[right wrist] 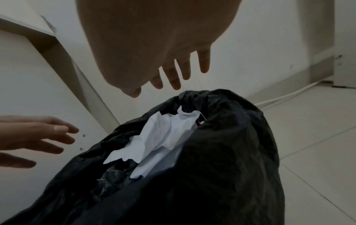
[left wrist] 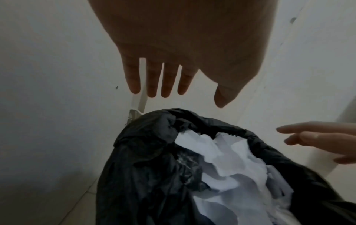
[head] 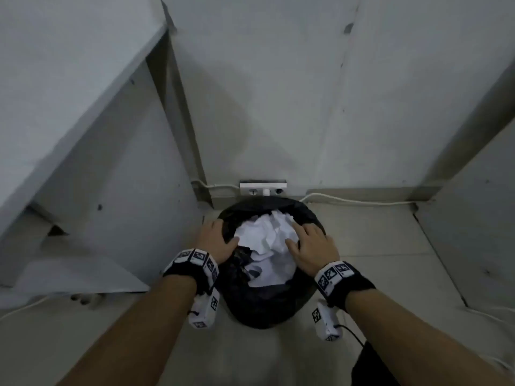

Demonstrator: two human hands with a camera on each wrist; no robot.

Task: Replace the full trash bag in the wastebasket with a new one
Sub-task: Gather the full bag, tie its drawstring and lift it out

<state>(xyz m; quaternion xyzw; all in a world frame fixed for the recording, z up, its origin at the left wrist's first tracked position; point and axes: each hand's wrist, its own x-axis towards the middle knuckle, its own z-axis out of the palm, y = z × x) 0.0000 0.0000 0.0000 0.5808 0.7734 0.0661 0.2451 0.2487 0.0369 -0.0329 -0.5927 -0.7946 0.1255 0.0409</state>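
Observation:
A black trash bag (head: pixel 267 305) lines a wastebasket on the floor by the wall, stuffed with crumpled white paper (head: pixel 267 240). The basket itself is hidden under the bag. My left hand (head: pixel 216 240) hovers over the bag's left rim, fingers straight and spread, holding nothing. My right hand (head: pixel 312 243) hovers over the right rim, also open. In the left wrist view the left hand (left wrist: pixel 173 85) is above the bag (left wrist: pixel 146 167) without touching it. In the right wrist view the right hand (right wrist: pixel 169 79) likewise floats above the bag (right wrist: pixel 221 152) and the paper (right wrist: pixel 159 137).
A white cabinet (head: pixel 97 176) stands close on the left of the basket. A wall socket strip (head: pixel 263 188) with white cables (head: pixel 362 201) sits right behind it. Another white panel (head: pixel 473 232) bounds the right. Tiled floor (head: pixel 390 260) lies to the right and front.

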